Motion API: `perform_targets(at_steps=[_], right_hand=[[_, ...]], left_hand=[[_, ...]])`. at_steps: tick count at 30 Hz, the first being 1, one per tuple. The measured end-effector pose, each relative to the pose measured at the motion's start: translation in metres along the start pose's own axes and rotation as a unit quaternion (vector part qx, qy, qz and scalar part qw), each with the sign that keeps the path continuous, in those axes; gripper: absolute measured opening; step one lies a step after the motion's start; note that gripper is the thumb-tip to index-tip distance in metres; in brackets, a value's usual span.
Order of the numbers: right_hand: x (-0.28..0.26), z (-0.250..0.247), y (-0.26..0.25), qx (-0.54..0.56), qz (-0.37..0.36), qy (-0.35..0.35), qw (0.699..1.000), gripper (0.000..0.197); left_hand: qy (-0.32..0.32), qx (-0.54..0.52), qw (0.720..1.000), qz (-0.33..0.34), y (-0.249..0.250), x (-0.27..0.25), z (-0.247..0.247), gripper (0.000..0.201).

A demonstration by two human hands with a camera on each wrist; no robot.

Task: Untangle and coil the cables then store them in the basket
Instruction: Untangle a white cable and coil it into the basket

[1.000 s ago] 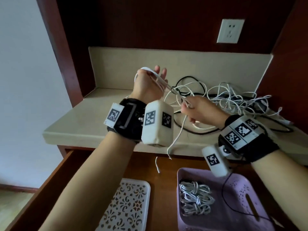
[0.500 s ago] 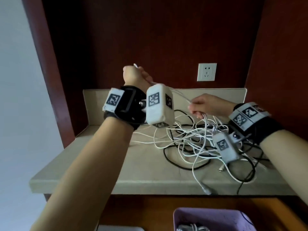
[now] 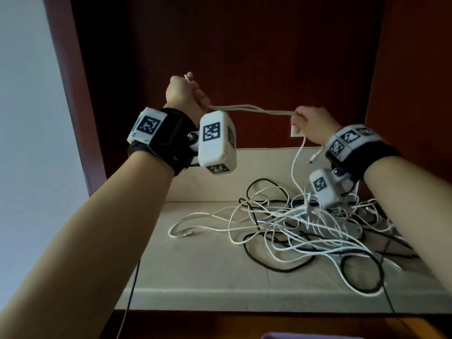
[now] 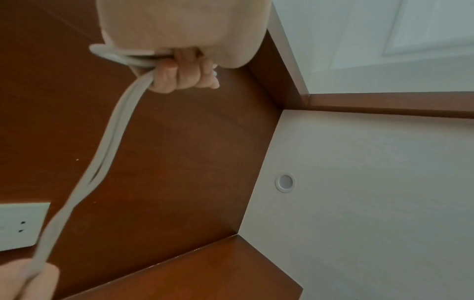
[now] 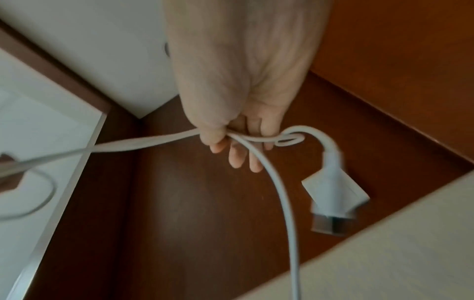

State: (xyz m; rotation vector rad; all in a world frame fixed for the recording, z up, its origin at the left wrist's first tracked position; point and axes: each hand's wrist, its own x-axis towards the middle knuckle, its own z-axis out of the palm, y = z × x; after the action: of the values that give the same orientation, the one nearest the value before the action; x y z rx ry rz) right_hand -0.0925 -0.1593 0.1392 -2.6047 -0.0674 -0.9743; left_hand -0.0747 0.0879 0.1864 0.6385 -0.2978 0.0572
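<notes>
Both fists are curled tight: the left hand (image 3: 182, 92) grips one end of the folded white cable (image 3: 252, 110), the right hand (image 3: 309, 126) the other, its plug (image 5: 330, 194) dangling below the fingers (image 5: 238, 156). It looks light, limp and slippery; hold by the folds.

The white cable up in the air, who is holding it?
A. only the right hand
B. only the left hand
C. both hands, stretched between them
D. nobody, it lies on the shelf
C: the left hand and the right hand each grip the white cable, doubled strands stretched between them.
</notes>
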Motion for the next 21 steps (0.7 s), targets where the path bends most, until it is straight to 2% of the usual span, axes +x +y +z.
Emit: perform_targets(at_steps=[2, 4, 8, 11, 12, 14, 18, 21], right_hand=[[0.017, -0.022, 0.000, -0.039, -0.006, 0.011, 0.999, 0.020], [0.023, -0.027, 0.003, -0.097, -0.023, -0.021, 0.995, 0.021], [0.009, 0.001, 0.007, -0.107, -0.080, -0.045, 0.990, 0.011], [-0.001, 0.027, 0.013, -0.103, -0.096, -0.072, 0.987, 0.067], [-0.004, 0.033, 0.012, -0.083, -0.092, -0.065, 0.990, 0.078], [-0.008, 0.043, 0.008, -0.037, -0.087, -0.032, 0.995, 0.084], [-0.012, 0.056, -0.003, 0.095, -0.080, 0.068, 0.990, 0.073], [-0.016, 0.056, -0.006, 0.251, 0.001, 0.121, 0.960, 0.054]], left_hand=[[0.010, 0.004, 1.000, 0.025, 0.018, 0.006, 0.003, 0.040], [0.024, 0.006, 0.999, 0.047, 0.036, 0.012, -0.001, 0.039], [0.070, 0.017, 0.995, 0.064, 0.050, 0.018, -0.031, 0.041], [0.104, 0.021, 0.992, 0.061, 0.053, 0.023, -0.057, 0.041], [0.116, 0.021, 0.991, 0.062, 0.054, 0.025, -0.065, 0.041], [0.136, 0.026, 0.988, 0.065, 0.055, 0.029, -0.076, 0.041], [0.159, 0.040, 0.982, 0.089, 0.056, 0.033, -0.094, 0.041], [0.169, 0.046, 0.979, 0.101, 0.068, 0.036, -0.109, 0.041]])
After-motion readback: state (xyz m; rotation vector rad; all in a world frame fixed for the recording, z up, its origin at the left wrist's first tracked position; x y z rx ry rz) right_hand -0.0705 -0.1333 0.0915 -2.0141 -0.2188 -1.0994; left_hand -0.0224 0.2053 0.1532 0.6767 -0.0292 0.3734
